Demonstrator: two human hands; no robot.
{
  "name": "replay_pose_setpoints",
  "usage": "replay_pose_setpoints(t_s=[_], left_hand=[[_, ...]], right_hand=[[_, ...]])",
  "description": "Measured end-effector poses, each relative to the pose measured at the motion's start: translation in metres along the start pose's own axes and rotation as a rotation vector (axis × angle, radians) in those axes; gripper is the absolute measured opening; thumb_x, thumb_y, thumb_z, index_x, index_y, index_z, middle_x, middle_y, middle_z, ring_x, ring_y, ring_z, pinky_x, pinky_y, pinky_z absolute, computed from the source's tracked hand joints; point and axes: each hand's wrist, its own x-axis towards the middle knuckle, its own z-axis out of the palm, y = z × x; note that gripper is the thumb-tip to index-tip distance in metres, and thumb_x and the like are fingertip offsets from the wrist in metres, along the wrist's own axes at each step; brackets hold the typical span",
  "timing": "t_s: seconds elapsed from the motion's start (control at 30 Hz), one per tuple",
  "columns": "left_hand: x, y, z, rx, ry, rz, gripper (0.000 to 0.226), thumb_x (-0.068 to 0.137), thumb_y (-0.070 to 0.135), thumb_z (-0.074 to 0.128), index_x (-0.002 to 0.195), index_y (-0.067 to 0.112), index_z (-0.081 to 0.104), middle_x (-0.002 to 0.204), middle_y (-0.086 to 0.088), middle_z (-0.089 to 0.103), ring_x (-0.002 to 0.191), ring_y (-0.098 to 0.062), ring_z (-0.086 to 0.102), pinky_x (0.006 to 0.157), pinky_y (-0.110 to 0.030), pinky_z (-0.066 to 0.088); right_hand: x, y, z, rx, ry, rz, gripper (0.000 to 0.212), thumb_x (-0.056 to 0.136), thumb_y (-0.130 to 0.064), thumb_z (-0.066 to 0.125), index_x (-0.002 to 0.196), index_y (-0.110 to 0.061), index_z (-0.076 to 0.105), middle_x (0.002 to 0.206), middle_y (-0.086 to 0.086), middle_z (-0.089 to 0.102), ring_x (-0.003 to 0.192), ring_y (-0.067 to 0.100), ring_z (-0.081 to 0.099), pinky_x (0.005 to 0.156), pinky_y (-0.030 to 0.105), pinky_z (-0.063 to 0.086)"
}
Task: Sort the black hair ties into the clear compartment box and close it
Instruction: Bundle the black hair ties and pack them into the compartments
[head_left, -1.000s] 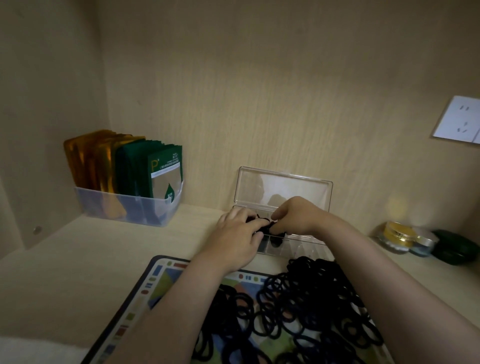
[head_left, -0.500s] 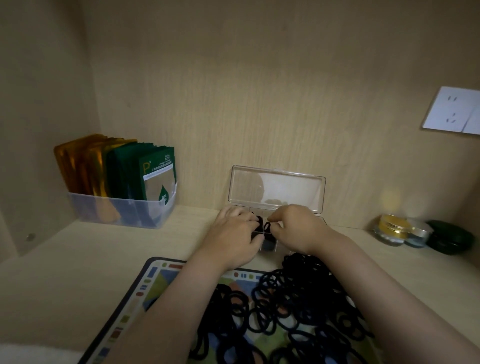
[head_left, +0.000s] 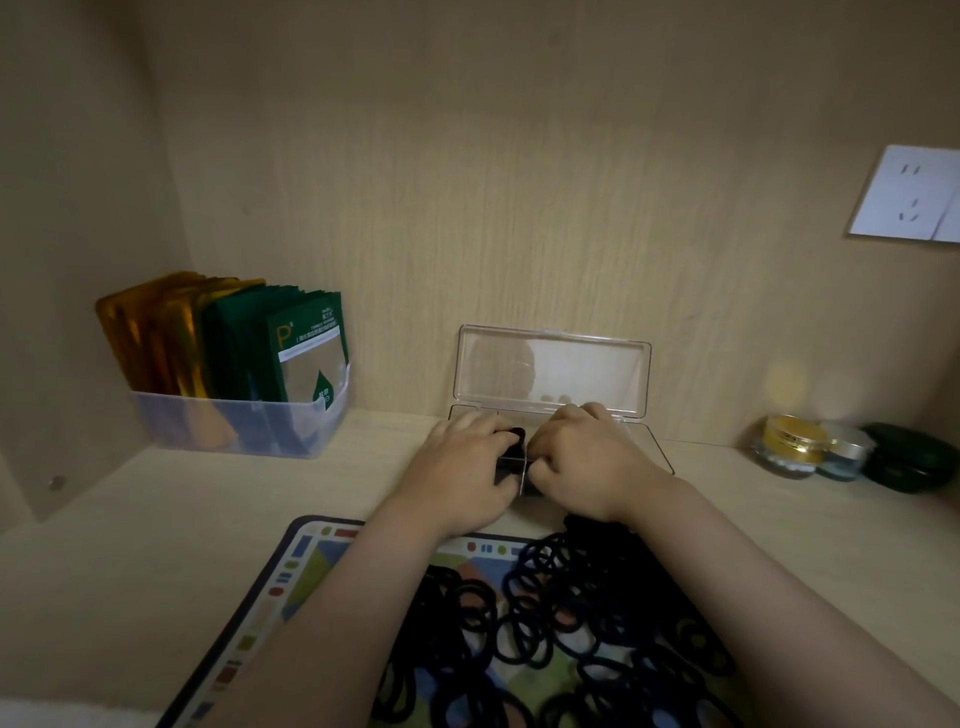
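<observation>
The clear compartment box stands open against the back wall, its lid upright. Both my hands lie over the box's left half. My left hand and my right hand have curled fingers pressing black hair ties down into compartments on either side of a clear divider. How the fingers hold the ties is hidden. A big loose pile of black hair ties lies on the patterned mat in front of the box, under my forearms.
A clear bin with gold and green sachets stands at the back left. Small jars and a dark green case sit at the back right. A white wall socket is on the right wall.
Both hands have shifted slightly left and lower over the box. The right hand has come down from the back compartments to the front ones beside the left hand.
</observation>
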Motion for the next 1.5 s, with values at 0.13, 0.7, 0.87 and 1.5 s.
replay_pose_setpoints(t_s=[0.13,0.7,0.87,1.5], left_hand=[[0.002,0.0,-0.005,-0.049,-0.01,-0.018,0.052,0.094,0.039,0.052,0.143,0.023,0.05,0.147,0.01,0.045,0.138,-0.011,0.033,0.116,-0.031,0.023],[-0.067,-0.002,-0.097,-0.121,-0.355,-0.284,0.023,0.094,0.016,0.051,0.095,0.033,0.067,0.097,0.008,0.063,0.081,-0.005,0.056,0.064,-0.016,0.04],[-0.112,-0.017,-0.105,-0.107,-0.41,-0.372,0.03,0.094,0.013,0.047,0.102,0.036,0.066,0.118,0.004,0.065,0.103,-0.013,0.059,0.083,-0.024,0.047],[-0.132,-0.033,-0.072,-0.287,-0.242,-0.4,0.01,0.092,0.019,0.064,0.096,0.027,0.062,0.084,0.009,0.067,0.077,-0.006,0.062,0.07,-0.022,0.048]], right_hand=[[-0.003,0.005,-0.007,0.147,0.062,0.016,0.05,0.079,-0.037,0.036,0.105,-0.021,0.075,0.113,-0.002,0.07,0.115,0.023,0.054,0.106,0.041,0.037],[-0.034,-0.053,-0.019,0.407,-0.095,-0.24,0.018,0.091,-0.021,0.066,0.103,-0.025,0.078,0.077,-0.018,0.063,0.061,-0.014,0.053,0.058,0.003,0.035],[-0.037,-0.08,-0.004,0.36,-0.18,-0.219,0.03,0.096,-0.029,0.056,0.123,-0.028,0.068,0.121,-0.006,0.069,0.1,0.004,0.063,0.084,0.013,0.04],[-0.038,-0.069,-0.001,0.735,-0.151,-0.138,0.027,0.091,-0.006,0.06,0.091,-0.027,0.078,0.072,-0.015,0.071,0.057,-0.001,0.061,0.061,0.013,0.047]])
